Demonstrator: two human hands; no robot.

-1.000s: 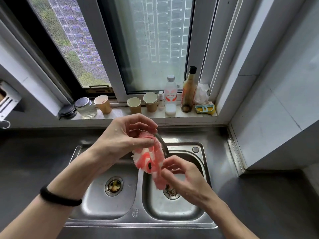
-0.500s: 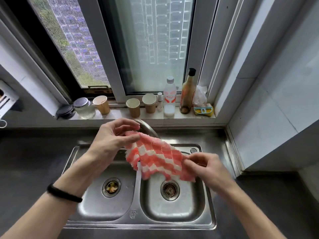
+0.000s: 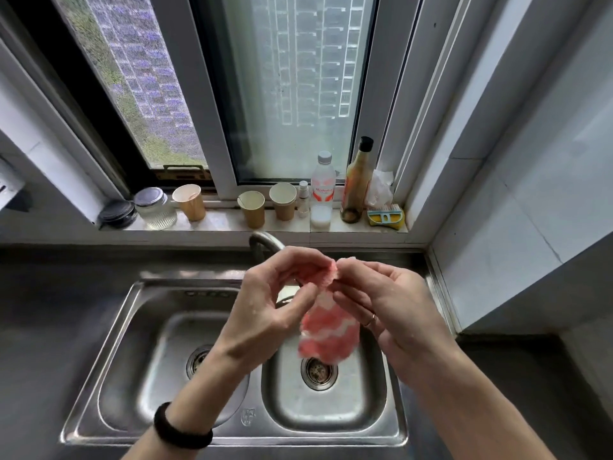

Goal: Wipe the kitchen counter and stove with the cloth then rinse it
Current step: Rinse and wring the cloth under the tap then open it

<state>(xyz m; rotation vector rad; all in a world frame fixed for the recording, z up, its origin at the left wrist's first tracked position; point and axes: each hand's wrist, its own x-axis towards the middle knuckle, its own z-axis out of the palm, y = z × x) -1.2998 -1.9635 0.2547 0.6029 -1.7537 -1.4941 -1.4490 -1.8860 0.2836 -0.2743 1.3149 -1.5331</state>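
A pink and white checked cloth hangs folded over the right basin of the steel double sink. My left hand pinches its top edge with thumb and fingers. My right hand pinches the same top edge right beside it, so the two hands almost touch. The cloth's lower part dangles blurred above the right drain. The tap curves up behind my hands, its spout hidden by them. I cannot tell whether water runs.
The dark counter runs along both sides of the sink. The window sill holds a glass jar, three paper cups, a small spray bottle, a plastic bottle, a tall brown bottle and a yellow brush. A tiled wall closes the right side.
The cloth was bunched, then spread wide between my hands. Now my hands have come together above the right basin, and the cloth hangs folded from its top edge.
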